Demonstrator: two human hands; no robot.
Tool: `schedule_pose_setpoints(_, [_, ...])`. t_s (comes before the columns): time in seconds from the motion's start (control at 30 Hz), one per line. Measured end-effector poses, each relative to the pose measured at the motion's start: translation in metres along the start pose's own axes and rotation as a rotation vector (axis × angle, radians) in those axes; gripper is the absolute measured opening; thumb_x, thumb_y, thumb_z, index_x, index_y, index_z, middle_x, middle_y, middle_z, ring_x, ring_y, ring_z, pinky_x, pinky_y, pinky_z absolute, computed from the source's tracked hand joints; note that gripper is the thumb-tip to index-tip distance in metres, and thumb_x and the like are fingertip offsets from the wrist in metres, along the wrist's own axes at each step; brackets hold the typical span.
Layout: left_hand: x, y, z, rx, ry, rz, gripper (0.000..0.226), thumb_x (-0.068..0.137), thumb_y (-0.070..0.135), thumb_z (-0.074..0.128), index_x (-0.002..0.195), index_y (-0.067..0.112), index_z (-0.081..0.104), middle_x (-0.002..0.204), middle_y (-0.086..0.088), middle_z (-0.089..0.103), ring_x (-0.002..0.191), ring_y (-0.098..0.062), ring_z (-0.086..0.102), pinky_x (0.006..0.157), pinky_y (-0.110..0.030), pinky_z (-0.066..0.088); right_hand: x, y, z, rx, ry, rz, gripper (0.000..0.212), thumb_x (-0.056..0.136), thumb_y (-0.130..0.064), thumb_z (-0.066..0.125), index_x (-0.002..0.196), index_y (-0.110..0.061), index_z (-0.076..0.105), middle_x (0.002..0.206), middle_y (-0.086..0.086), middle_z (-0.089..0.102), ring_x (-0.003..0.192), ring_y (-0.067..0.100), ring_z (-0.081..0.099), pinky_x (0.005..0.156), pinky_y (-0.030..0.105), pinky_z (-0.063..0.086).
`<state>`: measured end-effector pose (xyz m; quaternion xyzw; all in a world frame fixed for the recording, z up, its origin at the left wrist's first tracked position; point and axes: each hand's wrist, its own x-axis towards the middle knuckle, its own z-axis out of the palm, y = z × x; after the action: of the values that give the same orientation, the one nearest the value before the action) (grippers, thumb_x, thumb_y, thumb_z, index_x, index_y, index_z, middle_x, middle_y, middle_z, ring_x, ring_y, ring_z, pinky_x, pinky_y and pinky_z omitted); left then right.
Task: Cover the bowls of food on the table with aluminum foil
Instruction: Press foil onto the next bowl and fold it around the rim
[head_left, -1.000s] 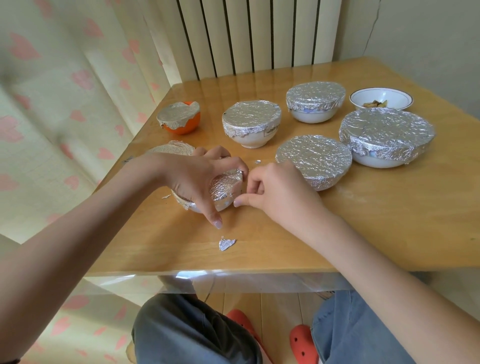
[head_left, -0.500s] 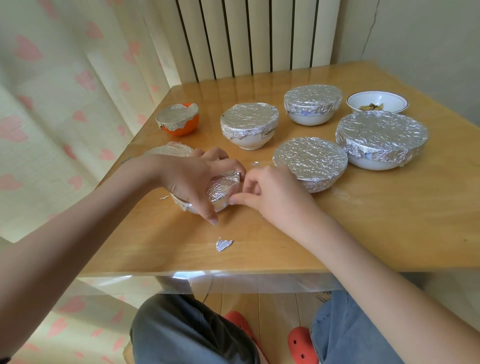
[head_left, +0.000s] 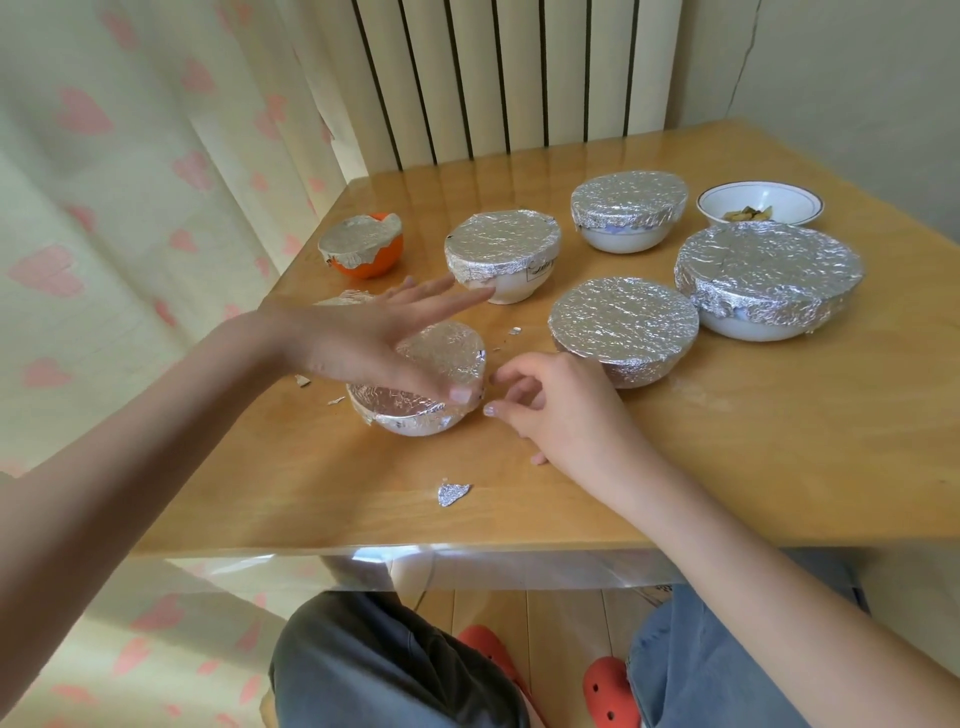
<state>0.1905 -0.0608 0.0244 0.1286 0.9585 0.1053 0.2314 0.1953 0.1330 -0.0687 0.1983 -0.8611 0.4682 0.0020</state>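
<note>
Near the front left of the surface (head_left: 727, 467) sits the small bowl (head_left: 415, 423) you are finishing, its foil cover (head_left: 441, 351) crimped over the rim with a band of white wall showing below. Your left hand (head_left: 358, 338) lies over it with fingers straight and spread, the thumb tip touching the near-right edge of the foil; it grips nothing. Your right hand (head_left: 556, 410) hovers just beside the bowl's right side, fingers loosely curled and empty, apart from the foil. To do this step well, press the flat left palm down lightly to steady the bowl, then run the right fingertips around the rim, pinching the skirt snug against the wall wherever it flares; the near edge looks like the place to check. Foil this thin probably tears if tugged, so smooth it instead of pulling. Torn scraps lie about, one foil scrap (head_left: 453, 492) near the front edge. Five other covered bowls stand further back, among them the orange bowl (head_left: 371, 262) whose foil looks ragged on one side. At the far right corner an open bowl (head_left: 759, 203) with food in it has no foil yet, so that one probably comes next.
</note>
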Motion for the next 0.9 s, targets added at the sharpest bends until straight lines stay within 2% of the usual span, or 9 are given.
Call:
schedule_pose_setpoints(0.1, [0.01,0.005,0.016,0.015,0.016,-0.042,0.103,0.056,0.076,0.056,0.143,0.064,0.003,0.159,0.023,-0.001,0.148,-0.009,-0.006,0.118,-0.044,0.008,0.0,-0.001,0.001,0.011,0.03,-0.029,0.019,0.086,-0.013,0.067,0.105,-0.011,0.07,0.084,0.002,0.069,0.074,0.02,0.068,0.066,0.041,0.058])
schedule_pose_setpoints(0.23, [0.016,0.008,0.033,0.009,0.155,-0.062,0.079,0.058,0.059,0.052,0.133,0.059,0.027,0.132,0.021,0.024,0.129,-0.011,0.018,0.103,-0.043,0.023,-0.003,0.003,-0.001,0.063,0.017,0.014,0.018,0.09,-0.006,0.059,0.103,-0.012,0.07,0.078,-0.007,0.064,0.062,0.019,0.069,0.049,0.028,0.057])
schedule_pose_setpoints(0.33, [0.018,0.008,0.038,0.039,0.204,-0.05,0.079,0.058,0.059,0.05,0.133,0.057,0.028,0.134,0.019,0.026,0.127,-0.012,0.019,0.099,-0.041,0.022,0.002,0.003,0.001,0.036,0.077,-0.026,0.022,0.09,-0.005,0.056,0.105,-0.014,0.071,0.082,-0.003,0.068,0.071,0.019,0.069,0.065,0.036,0.059])
schedule_pose_setpoints(0.47, [0.008,-0.002,0.033,-0.019,0.172,0.015,0.108,0.053,0.082,0.048,0.145,0.06,-0.004,0.159,0.026,-0.003,0.146,-0.001,-0.007,0.118,-0.048,0.004,0.01,-0.008,0.002,0.043,0.201,-0.078,0.033,0.092,-0.003,0.049,0.121,-0.011,0.064,0.112,0.004,0.069,0.102,0.019,0.064,0.092,0.031,0.049])
schedule_pose_setpoints(0.57, [-0.006,-0.019,0.029,-0.07,0.192,0.082,0.121,0.051,0.083,0.061,0.141,0.062,-0.018,0.156,0.024,-0.024,0.14,0.005,-0.028,0.118,-0.038,-0.011,0.014,-0.021,-0.001,0.072,0.208,-0.052,0.037,0.095,-0.006,0.044,0.129,-0.011,0.058,0.124,0.003,0.064,0.114,0.015,0.058,0.093,0.016,0.038])
schedule_pose_setpoints(0.63, [-0.009,-0.027,0.031,0.009,0.174,0.064,0.127,0.049,0.079,0.067,0.138,0.064,-0.022,0.157,0.022,-0.026,0.14,0.004,-0.03,0.115,-0.032,-0.01,0.02,-0.027,0.002,0.122,0.165,0.008,0.034,0.098,-0.011,0.042,0.129,-0.007,0.058,0.127,0.006,0.062,0.119,0.018,0.055,0.095,0.018,0.037])
schedule_pose_setpoints(0.7, [-0.006,-0.027,0.037,0.026,0.172,0.044,0.124,0.052,0.072,0.068,0.14,0.063,-0.02,0.16,0.019,-0.018,0.145,0.0,-0.022,0.117,-0.031,-0.003,0.026,-0.033,0.009,0.181,0.068,0.077,0.032,0.1,-0.015,0.039,0.118,-0.001,0.061,0.114,0.013,0.066,0.112,0.027,0.058,0.092,0.032,0.045])
schedule_pose_setpoints(0.8, [0.0,-0.022,0.047,-0.018,0.266,0.052,0.113,0.051,0.066,0.058,0.144,0.06,-0.007,0.158,0.014,0.008,0.145,-0.008,0.005,0.112,-0.031,0.017,0.031,-0.039,0.015,0.24,-0.008,0.124,0.03,0.1,-0.021,0.034,0.09,-0.008,0.06,0.068,0.004,0.057,0.082,0.033,0.064,0.061,0.03,0.039])
schedule_pose_setpoints(0.9, [0.0,-0.017,0.054,-0.056,0.372,0.01,0.114,0.048,0.064,0.057,0.147,0.057,0.001,0.152,0.01,0.019,0.138,-0.011,0.015,0.104,-0.029,0.022,0.039,-0.034,0.016,0.355,-0.065,0.203,0.035,0.098,-0.033,0.036,0.108,-0.013,0.062,0.079,0.006,0.061,0.077,0.022,0.06,0.073,0.03,0.041])
